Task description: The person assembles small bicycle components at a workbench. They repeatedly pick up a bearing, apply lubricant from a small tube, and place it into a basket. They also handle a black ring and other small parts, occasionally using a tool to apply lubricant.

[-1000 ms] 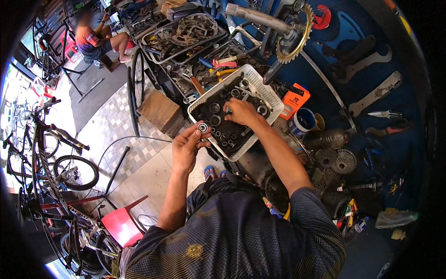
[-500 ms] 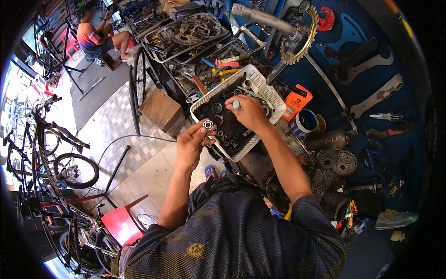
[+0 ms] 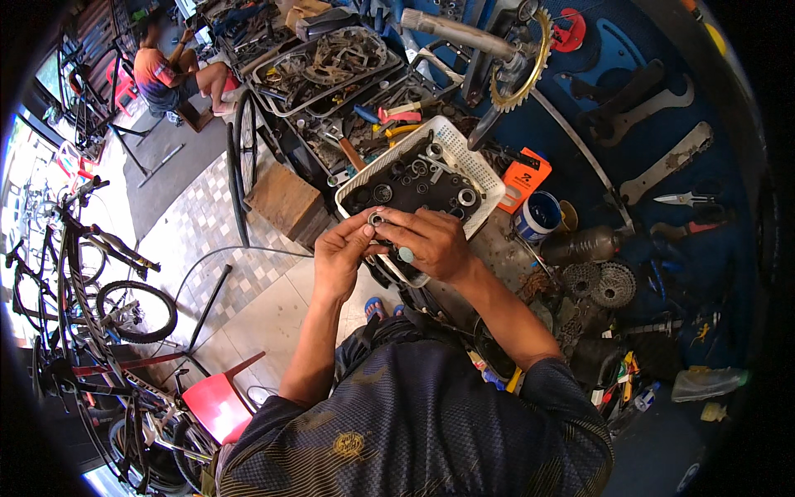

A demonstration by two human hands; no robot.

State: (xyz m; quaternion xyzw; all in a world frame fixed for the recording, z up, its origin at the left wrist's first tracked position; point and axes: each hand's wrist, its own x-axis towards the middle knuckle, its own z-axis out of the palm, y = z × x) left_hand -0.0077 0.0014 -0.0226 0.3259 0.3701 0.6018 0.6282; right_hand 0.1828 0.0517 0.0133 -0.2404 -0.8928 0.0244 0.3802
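Held between the thumb and fingers of my left hand [image 3: 338,255] is a small metal bearing [image 3: 376,219]. My right hand [image 3: 437,242] meets it there, its fingertips touching the ring. A pale green rounded handle end [image 3: 406,254] sticks out of my right fist; the rest of that tool is hidden by the fingers. Both hands are over the near left part of a white plastic basket [image 3: 489,189]. On the dark bottom of the basket lie several loose rings and bearings, among them a larger bright ring [image 3: 466,197].
Beyond the basket stands a tray of greasy parts [image 3: 273,106]. Left of it is a wooden block [image 3: 284,203]. To the right are an orange box [image 3: 527,176], a blue tub [image 3: 530,222] and cogs [image 3: 613,284]. A crank's gold chainring [image 3: 542,62] overhangs. Another person [image 3: 161,74] sits far left.
My right hand has come from above the basket's middle toward me and left, to the bearing in my left hand. The green handle end now points toward me. The left hand stays nearly in place.
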